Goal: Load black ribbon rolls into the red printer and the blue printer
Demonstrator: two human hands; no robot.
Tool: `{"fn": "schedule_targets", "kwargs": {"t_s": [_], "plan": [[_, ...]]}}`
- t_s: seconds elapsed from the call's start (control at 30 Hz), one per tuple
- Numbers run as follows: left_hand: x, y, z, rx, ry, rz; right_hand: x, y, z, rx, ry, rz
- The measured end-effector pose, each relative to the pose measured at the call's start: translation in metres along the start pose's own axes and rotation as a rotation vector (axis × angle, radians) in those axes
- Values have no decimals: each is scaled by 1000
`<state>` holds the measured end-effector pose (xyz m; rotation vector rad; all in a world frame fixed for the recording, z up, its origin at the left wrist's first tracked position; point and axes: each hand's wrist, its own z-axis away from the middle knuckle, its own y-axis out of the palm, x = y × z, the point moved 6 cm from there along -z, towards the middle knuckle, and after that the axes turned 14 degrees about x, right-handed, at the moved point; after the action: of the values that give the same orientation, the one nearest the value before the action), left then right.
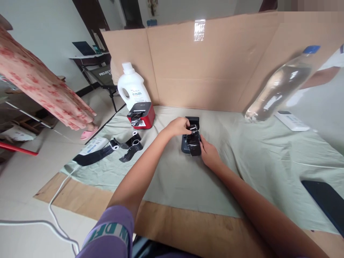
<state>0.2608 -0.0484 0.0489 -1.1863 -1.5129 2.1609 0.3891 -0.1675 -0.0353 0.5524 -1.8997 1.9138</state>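
A small dark printer [185,147] with its lid [192,119] raised sits mid-table. Over its front hangs a glossy black strip [194,143], which runs from a roll in the opened printer. My left hand [178,126] reaches in from the left, its fingers closed on the roll at the top of the strip. On the other side my right hand [209,150] pinches the strip's right edge near the printer's front. The fingertips partly cover the roll, so its exact seat cannot be made out.
Left are a red box-shaped device [149,116], a white jug [134,86], loose black rolls [137,143] and a white cable [57,190]. A cardboard panel [199,71] stands behind. Right are a water bottle [282,86], a white box [291,121] and a phone [326,200]. People stand at both sides.
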Motion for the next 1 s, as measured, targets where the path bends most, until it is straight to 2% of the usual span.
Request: {"fn": "schedule_targets", "kwargs": {"t_s": [0.1,0.2,0.37,0.47,0.53,0.63,0.8,0.9,1.0], "plan": [[17,-3,39,-184,-30,240,0,0,0,3,14,16],[37,8,89,-226,-154,350,2,0,-1,-11,0,24],[75,26,177,-326,-516,229,1,0,-2,5,-2,-27],[94,36,211,-343,-693,209,2,0,-3,6,-6,-31],[102,42,221,-354,-746,232,2,0,-3,3,-4,-31],[108,50,224,-363,-786,208,2,0,-3,-6,-13,-41],[101,49,230,-335,-863,39,0,0,-3,-13,-29,-55],[98,27,240,-360,-845,52,-1,0,-3,-16,-25,-61],[109,-13,240,-456,-759,14,0,0,-3,-16,-28,-70]]}}
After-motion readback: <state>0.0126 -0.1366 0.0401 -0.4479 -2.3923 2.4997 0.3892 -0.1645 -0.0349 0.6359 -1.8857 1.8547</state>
